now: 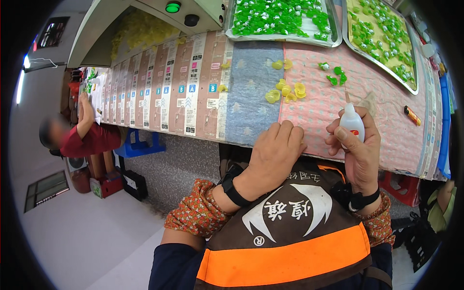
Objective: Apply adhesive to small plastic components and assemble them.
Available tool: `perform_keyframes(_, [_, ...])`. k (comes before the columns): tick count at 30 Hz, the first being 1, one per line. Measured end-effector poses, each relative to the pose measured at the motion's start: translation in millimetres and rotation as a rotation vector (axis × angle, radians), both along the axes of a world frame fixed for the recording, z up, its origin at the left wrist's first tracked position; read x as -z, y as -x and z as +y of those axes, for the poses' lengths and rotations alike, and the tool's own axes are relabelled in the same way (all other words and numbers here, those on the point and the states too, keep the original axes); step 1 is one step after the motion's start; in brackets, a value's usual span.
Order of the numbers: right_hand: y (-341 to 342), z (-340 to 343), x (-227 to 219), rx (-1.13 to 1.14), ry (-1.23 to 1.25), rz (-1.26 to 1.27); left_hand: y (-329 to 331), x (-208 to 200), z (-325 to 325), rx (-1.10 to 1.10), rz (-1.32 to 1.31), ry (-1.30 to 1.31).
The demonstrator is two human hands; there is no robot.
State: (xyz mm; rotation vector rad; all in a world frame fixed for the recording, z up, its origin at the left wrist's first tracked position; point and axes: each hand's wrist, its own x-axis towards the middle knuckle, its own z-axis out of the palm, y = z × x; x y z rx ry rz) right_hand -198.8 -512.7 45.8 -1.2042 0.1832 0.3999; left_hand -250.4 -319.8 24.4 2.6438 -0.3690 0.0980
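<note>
In my right hand (360, 150) I hold a small white glue bottle (352, 123) upright, its thin nozzle pointing away from me. My left hand (275, 157) rests at the table's near edge with its fingers curled in; anything inside them is hidden. Beyond the hands, several yellow translucent cup-shaped pieces (286, 90) lie where the blue and pink cloths meet. A few green pieces (340, 76), one with a white eye-like ball (325, 66), sit on the pink cloth past the bottle's tip.
Two metal trays (285, 37) (414, 86) of green pieces stand at the back. A pale machine (208, 17) with yellow pieces inside is at the back left. An orange-and-black tube (412, 116) lies right. Another person (87, 135) works at the far left.
</note>
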Motion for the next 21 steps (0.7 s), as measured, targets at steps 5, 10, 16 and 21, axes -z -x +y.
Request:
perform_keyframes(5, [-0.2,1.5,-1.7,-0.008,0.011,0.0,1.9,3.5,2.1,-0.064,0.045,0.192])
perform_keyframes(10, [-0.9,0.1,-1.1,-0.03,0.024,-0.004,-4.5,-12.8,15.5,-0.289,0.727,1.118])
perform_keyframes(16, [0.8,1.8,-0.7,-0.061,0.048,-0.012,-8.7,-21.0,19.4,-0.348,0.979,1.713])
perform_keyframes(21, [1.4,4.7,-4.5,-0.077,0.039,-0.026,-8.2,-22.4,16.0,-0.434,0.918,1.808])
